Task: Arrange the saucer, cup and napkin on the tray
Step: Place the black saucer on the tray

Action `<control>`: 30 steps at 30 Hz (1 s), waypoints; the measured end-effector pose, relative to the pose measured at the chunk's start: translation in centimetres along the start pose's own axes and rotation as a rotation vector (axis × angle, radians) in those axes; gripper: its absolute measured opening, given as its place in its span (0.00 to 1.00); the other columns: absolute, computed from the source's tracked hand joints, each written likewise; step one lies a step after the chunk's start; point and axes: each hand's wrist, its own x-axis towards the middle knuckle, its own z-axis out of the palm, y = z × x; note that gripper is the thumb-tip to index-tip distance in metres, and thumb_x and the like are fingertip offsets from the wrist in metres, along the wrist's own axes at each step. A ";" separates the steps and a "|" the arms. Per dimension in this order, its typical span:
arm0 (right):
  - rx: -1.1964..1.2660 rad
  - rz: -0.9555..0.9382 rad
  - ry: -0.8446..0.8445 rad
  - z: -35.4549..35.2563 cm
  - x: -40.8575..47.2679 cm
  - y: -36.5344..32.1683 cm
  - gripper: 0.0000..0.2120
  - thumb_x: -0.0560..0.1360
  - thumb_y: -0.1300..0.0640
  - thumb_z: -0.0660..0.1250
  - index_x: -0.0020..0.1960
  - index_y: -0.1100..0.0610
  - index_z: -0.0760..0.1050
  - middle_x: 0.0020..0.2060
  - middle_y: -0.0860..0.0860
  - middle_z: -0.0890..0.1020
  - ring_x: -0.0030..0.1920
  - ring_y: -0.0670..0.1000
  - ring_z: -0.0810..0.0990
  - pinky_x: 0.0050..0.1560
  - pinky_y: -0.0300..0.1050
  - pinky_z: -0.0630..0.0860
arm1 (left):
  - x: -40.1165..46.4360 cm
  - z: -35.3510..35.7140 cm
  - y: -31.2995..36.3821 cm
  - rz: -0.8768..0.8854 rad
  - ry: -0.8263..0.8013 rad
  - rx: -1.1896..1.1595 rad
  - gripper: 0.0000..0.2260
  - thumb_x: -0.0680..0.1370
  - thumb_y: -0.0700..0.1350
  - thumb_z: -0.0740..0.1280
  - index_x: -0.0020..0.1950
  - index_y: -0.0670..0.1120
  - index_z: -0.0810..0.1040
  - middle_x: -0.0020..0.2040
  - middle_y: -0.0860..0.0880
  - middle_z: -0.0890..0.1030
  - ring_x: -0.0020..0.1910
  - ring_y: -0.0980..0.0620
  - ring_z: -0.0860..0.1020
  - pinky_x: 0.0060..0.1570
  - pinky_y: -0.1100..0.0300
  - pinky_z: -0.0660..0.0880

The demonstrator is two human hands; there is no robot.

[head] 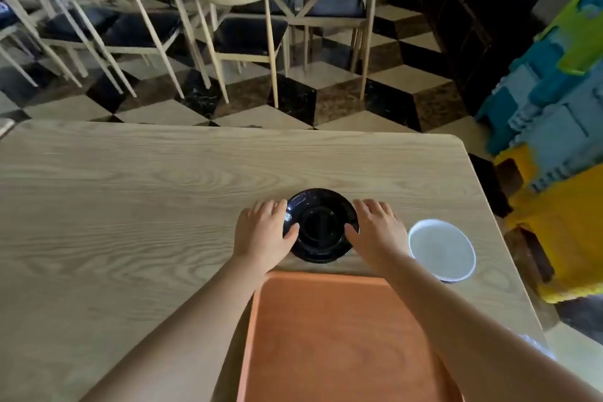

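A black saucer [321, 225] lies on the wooden table just beyond the far edge of the orange tray [329, 336]. My left hand [262, 233] holds its left rim, thumb on top. On the opposite rim, my right hand [375, 228] grips the same way. A white cup [442, 250] stands on the table to the right of the saucer, seen from above and apart from my right hand. The tray has nothing on it. No napkin is visible.
The light wooden table [130, 206] stretches wide to the left and ends close on the right. Chairs and tables [244, 26] stand beyond a checkered floor. Stacked blue, yellow and green foam mats [561, 140] sit right of the table.
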 end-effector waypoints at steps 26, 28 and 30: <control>0.558 0.120 0.064 0.4 -1.4 -0.8 0.18 0.69 0.67 0.65 0.57 0.55 0.77 0.45 0.52 0.84 0.38 0.50 0.77 0.34 0.30 0.65 | -3.4 -2.3 -1.5 -0.611 -0.215 -1.109 0.23 0.74 0.29 0.61 0.67 0.46 0.70 0.39 0.49 0.78 0.25 0.60 0.78 0.27 0.70 0.75; 0.617 0.133 0.049 0.3 -3.5 -1.1 0.16 0.68 0.66 0.66 0.54 0.54 0.79 0.41 0.47 0.82 0.35 0.46 0.77 0.35 0.22 0.66 | -5.4 -3.3 -1.9 -0.600 -0.234 -1.154 0.23 0.75 0.30 0.62 0.67 0.48 0.69 0.39 0.49 0.78 0.28 0.59 0.79 0.30 0.69 0.76; 0.674 0.157 0.033 0.8 -5.5 -1.2 0.15 0.67 0.66 0.67 0.51 0.53 0.80 0.39 0.44 0.81 0.35 0.40 0.78 0.36 0.20 0.66 | -7.4 -3.6 -2.1 -0.586 -0.250 -1.127 0.23 0.75 0.32 0.64 0.65 0.52 0.70 0.40 0.48 0.78 0.29 0.58 0.79 0.32 0.67 0.77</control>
